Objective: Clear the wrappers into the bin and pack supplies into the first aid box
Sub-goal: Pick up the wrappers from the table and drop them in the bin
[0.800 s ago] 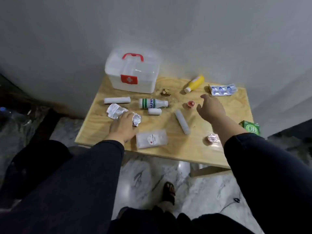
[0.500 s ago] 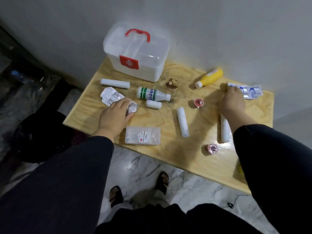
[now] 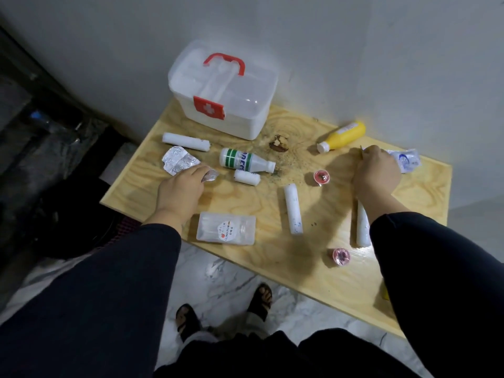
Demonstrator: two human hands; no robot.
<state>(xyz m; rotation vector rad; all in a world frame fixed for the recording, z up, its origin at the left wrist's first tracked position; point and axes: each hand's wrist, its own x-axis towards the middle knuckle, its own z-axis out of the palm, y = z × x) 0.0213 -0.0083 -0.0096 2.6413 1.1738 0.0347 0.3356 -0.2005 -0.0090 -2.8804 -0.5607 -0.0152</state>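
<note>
A closed white first aid box point(image 3: 222, 96) with a red handle stands at the table's back. My left hand point(image 3: 181, 190) rests on a small crumpled foil wrapper point(image 3: 210, 176), fingers curled over it; a larger empty foil blister point(image 3: 178, 160) lies just beyond. My right hand point(image 3: 376, 173) grips the edge of a blue-and-white blister pack point(image 3: 406, 160) at the right. Loose on the wooden table point(image 3: 272, 257) lie a green-striped bottle point(image 3: 245, 160), a yellow bottle point(image 3: 344, 136), several white gauze rolls point(image 3: 293, 208), a cling film packet point(image 3: 226, 228) and two small pink cups point(image 3: 321, 177).
A dark bin point(image 3: 68, 216) sits on the floor left of the table, below its edge. A brown scrap point(image 3: 278, 145) and dark crumbs litter the table's middle. The wall runs close behind the box. My sandalled feet point(image 3: 226, 309) stand on marble floor.
My right hand has reached farther right and back, from the table's middle onto the blister pack. My left hand has stayed on the small foil wrapper. The camera has tilted nearer.
</note>
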